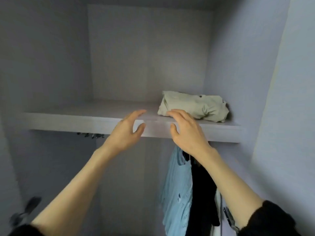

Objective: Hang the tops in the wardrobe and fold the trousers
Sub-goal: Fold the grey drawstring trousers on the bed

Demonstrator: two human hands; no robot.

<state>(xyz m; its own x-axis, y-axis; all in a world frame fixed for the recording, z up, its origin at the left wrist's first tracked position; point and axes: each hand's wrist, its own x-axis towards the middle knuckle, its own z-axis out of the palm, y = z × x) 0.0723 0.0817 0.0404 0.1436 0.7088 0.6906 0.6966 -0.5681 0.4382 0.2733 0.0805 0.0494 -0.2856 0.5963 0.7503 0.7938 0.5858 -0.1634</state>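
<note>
Reaching up with nothing held, the left hand (125, 132) and right hand (185, 130) hover spread-fingered by the shelf (85, 120) where folded trousers (194, 106) lie, tops (177, 189) hanging below, so little seems left.

shelf (102, 121): matt pale board, faint wood grain | trousers (194, 106): pale green woven cloth, creased, matt | blue top (177, 189): thin light cloth, small dark print | black top (202, 193): dark matt cloth | hinge (229, 217): shiny metal
</note>
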